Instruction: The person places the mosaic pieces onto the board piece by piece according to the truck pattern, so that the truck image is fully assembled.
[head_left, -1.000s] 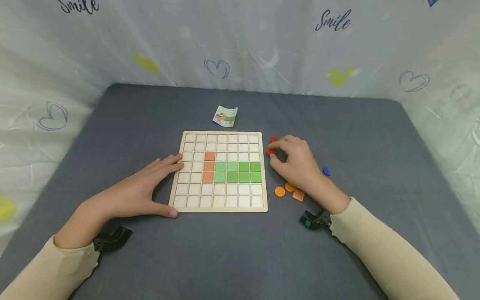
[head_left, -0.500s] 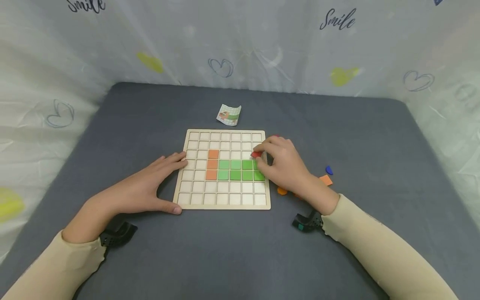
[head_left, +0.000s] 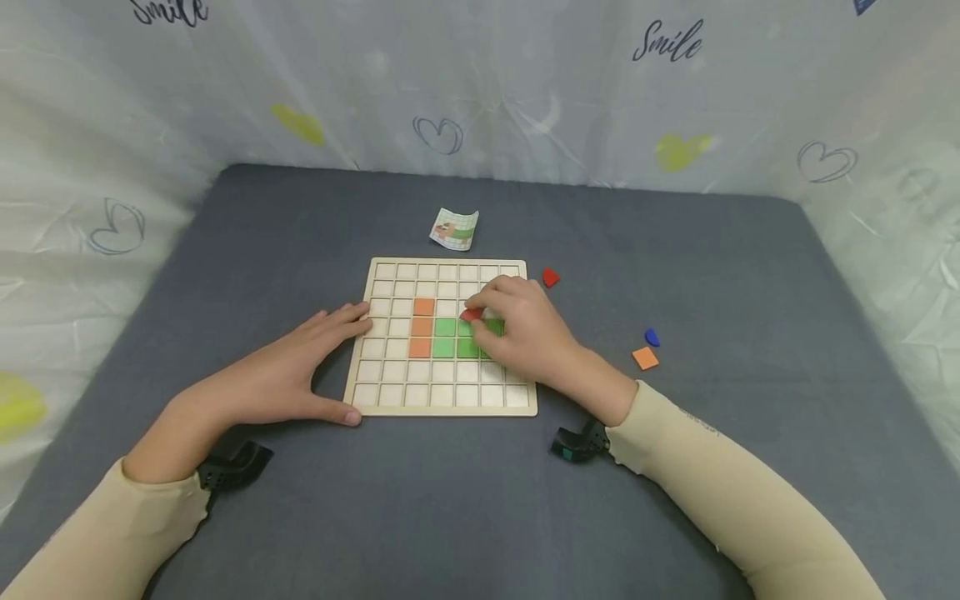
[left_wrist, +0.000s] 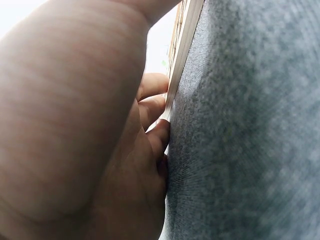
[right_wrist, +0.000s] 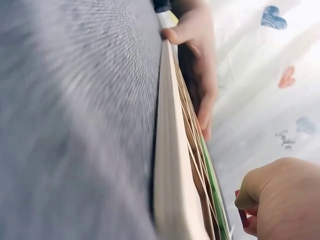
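Note:
My left hand [head_left: 285, 379] lies with fingers and thumb extended, touching the left edge of a wooden grid board [head_left: 405, 395]. Over the board's green tiles, my right hand [head_left: 531, 329] pinches a small red piece [head_left: 471, 315] between thumb and fingers. The right wrist view also shows that red piece [right_wrist: 241, 210] held above the grid. A column of orange tiles [head_left: 422, 327] fills several cells, with two rows of green tiles [head_left: 444, 337] to its right. Part of the green rows is hidden under my right hand. Left fingers [left_wrist: 154, 90] meet the board's side in the left wrist view.
A second red piece [head_left: 551, 277] lies just right of the board's top corner. Farther right are a blue half-round piece [head_left: 652, 337] and an orange square tile [head_left: 645, 358]. A small picture card [head_left: 453, 230] rests behind the board. A printed curtain [head_left: 495, 92] hangs beyond the table.
My right hand has taken a red piece from beside the board and carried it left over the grid. The forearm now covers the orange discs. My left hand keeps its place.

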